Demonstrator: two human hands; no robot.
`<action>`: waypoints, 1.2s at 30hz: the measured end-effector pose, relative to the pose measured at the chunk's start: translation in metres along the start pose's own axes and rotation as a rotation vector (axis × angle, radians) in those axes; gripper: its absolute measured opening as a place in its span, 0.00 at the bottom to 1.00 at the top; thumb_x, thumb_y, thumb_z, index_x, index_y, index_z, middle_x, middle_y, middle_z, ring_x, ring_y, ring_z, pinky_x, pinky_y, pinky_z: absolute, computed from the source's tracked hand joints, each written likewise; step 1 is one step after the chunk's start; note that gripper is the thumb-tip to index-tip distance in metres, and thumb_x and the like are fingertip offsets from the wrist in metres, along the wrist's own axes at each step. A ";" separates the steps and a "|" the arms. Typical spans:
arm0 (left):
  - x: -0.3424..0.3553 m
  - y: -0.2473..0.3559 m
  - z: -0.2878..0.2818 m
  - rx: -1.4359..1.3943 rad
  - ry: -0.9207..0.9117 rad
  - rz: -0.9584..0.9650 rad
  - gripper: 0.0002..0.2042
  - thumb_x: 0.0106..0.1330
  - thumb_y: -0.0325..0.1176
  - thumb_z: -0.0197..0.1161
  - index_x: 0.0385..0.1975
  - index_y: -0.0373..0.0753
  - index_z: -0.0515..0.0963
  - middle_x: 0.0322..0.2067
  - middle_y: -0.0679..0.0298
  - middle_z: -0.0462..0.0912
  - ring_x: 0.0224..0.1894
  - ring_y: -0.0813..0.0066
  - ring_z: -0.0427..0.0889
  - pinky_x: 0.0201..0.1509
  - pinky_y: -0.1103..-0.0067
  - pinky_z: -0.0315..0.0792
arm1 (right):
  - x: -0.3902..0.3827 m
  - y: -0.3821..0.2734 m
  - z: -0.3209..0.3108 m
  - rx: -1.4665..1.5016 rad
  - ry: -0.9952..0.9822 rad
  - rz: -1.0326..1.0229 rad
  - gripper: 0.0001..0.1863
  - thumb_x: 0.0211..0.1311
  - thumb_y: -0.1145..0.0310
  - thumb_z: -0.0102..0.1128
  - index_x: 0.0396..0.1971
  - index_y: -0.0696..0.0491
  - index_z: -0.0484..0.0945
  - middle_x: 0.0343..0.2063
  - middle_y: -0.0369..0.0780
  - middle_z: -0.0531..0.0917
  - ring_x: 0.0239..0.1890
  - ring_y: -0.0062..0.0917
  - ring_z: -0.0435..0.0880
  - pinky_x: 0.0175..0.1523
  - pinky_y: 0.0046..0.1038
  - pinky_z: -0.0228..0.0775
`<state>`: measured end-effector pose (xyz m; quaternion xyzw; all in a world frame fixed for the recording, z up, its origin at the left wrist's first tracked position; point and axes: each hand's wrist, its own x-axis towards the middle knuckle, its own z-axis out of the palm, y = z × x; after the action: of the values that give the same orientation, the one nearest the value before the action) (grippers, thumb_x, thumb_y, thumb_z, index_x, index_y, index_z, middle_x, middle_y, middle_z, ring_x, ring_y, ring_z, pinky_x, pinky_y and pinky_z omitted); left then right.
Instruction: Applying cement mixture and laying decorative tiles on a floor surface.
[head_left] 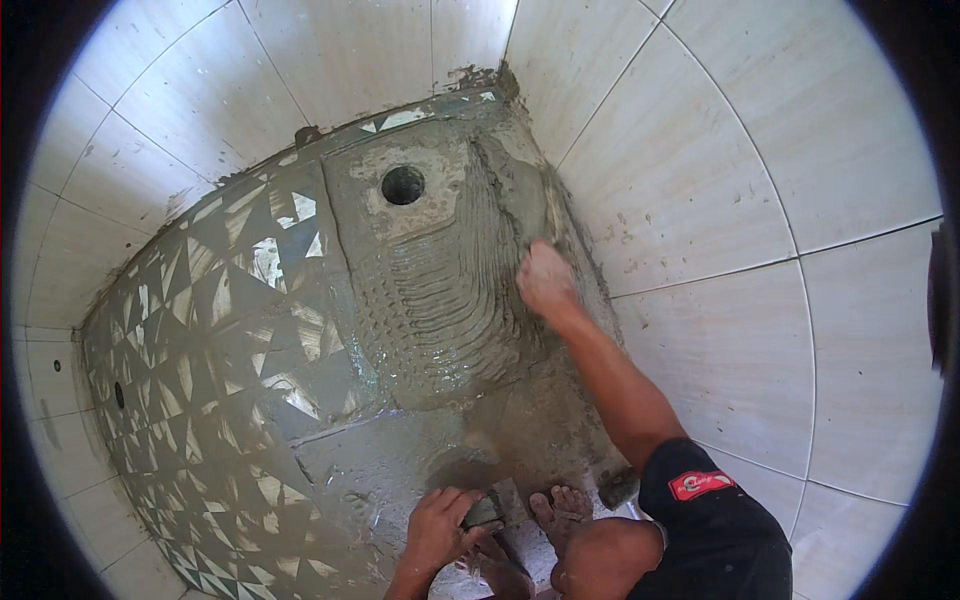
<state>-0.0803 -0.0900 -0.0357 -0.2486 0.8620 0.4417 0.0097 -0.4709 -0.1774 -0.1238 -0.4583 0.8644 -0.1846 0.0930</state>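
My right hand is closed in a fist over the wet mortar, near the right wall. It seems to grip a mortar-coated trowel, whose blade blends into the grey around it. Curved combed ridges run through the mortar bed to the left of that hand. A round drain hole opens in a rough, unridged patch beyond the ridges. Low in the view, my left hand is closed around a small flat grey tool beside my feet; its exact kind is unclear.
Patterned floor tiles, smeared with grey, cover the left side; a dark round hole lies at their far left. Pale wall tiles rise around the corner. My bare feet stand at the near edge. A dark lump lies beside them.
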 end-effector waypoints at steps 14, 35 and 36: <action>-0.001 0.002 -0.007 -0.013 -0.046 -0.072 0.29 0.45 0.41 0.77 0.51 0.45 0.79 0.40 0.61 0.80 0.43 0.54 0.80 0.49 0.64 0.76 | 0.112 -0.005 0.002 -0.040 -0.129 -0.030 0.13 0.55 0.66 0.64 0.37 0.59 0.82 0.42 0.55 0.85 0.48 0.50 0.84 0.53 0.46 0.77; 0.007 0.000 -0.004 -0.002 -0.060 -0.092 0.29 0.45 0.40 0.77 0.50 0.44 0.79 0.40 0.61 0.80 0.43 0.54 0.81 0.49 0.66 0.77 | 0.148 -0.018 0.009 0.087 -0.110 -0.155 0.18 0.63 0.62 0.50 0.39 0.62 0.79 0.38 0.59 0.83 0.44 0.54 0.82 0.52 0.47 0.75; 0.007 0.000 -0.005 0.003 -0.058 -0.097 0.29 0.45 0.40 0.77 0.50 0.44 0.79 0.40 0.61 0.80 0.43 0.54 0.81 0.49 0.66 0.77 | 0.158 -0.024 0.004 0.074 -0.153 -0.125 0.18 0.63 0.62 0.50 0.38 0.63 0.79 0.39 0.60 0.82 0.44 0.55 0.82 0.52 0.47 0.75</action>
<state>-0.0857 -0.0965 -0.0347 -0.2771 0.8490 0.4464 0.0566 -0.5400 -0.3213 -0.1161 -0.5205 0.8169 -0.1864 0.1640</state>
